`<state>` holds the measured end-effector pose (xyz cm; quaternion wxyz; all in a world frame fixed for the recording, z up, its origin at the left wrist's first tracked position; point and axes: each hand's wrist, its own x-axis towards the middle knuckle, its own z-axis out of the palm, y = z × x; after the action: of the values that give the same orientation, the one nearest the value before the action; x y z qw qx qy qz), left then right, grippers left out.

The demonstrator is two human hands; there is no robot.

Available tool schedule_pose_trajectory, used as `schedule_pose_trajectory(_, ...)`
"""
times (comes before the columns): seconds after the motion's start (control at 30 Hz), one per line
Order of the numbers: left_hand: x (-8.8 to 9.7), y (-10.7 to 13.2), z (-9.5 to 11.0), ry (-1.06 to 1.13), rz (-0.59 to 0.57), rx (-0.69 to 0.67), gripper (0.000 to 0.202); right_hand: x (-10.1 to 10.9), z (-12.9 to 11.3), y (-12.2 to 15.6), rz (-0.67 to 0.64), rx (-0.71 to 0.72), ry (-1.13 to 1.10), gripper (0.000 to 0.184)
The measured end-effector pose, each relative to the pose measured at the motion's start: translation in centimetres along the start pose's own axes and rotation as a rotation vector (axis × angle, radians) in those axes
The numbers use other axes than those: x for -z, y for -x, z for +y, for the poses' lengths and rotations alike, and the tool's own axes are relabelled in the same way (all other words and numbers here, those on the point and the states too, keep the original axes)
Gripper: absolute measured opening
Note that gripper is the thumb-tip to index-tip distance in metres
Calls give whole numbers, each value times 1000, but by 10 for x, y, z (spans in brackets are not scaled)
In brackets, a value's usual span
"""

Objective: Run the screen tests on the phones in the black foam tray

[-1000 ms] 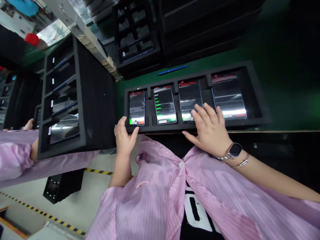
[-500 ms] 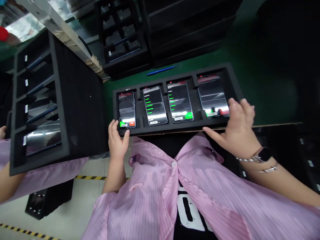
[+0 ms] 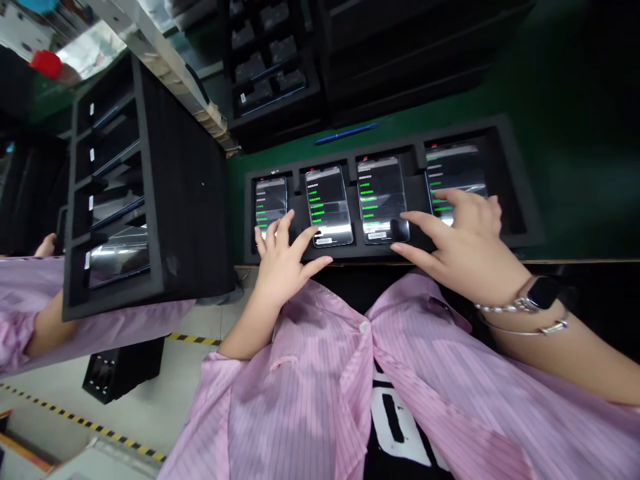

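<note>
Several smartphones lie face up in a row of slots in a black foam tray (image 3: 517, 173). Their lit screens show green text lines. My left hand (image 3: 283, 263) is open, fingers spread over the lower ends of the leftmost phone (image 3: 270, 195) and the second phone (image 3: 327, 200). My right hand (image 3: 463, 240) is open too. Its index finger reaches the lower right of the third phone (image 3: 383, 190), while other fingers cover part of the rightmost phone (image 3: 455, 167). Whether the fingertips touch the glass I cannot tell.
A blue pen (image 3: 346, 133) lies behind the tray on the green table (image 3: 400, 123). At left stands a black foam stack (image 3: 187, 193) with phones in its slots; another filled tray (image 3: 270, 87) is behind. A co-worker's pink sleeve (image 3: 120, 333) shows beyond the stack.
Both hands have moved from the tray's front edge and right end onto the phones. The red and green buttons on the screens are gone, and the outer phones now show green text.
</note>
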<state>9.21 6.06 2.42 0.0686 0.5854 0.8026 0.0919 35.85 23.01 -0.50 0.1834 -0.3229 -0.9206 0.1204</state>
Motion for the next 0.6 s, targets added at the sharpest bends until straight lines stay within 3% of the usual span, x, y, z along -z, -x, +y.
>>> schedule_pose_trajectory(0.13,-2,-21,0,-24,-98,22,62,-14,6,-14,-28,-56,20,65)
schedule_pose_trajectory(0.4,-9,-66,-15,21,-40,77,57,-30,26,-52,21,-119,37,65)
schedule_pose_trajectory(0.6,-2,-50,-6,53,102,24,62,-9,-8,-39,51,-28,16,65)
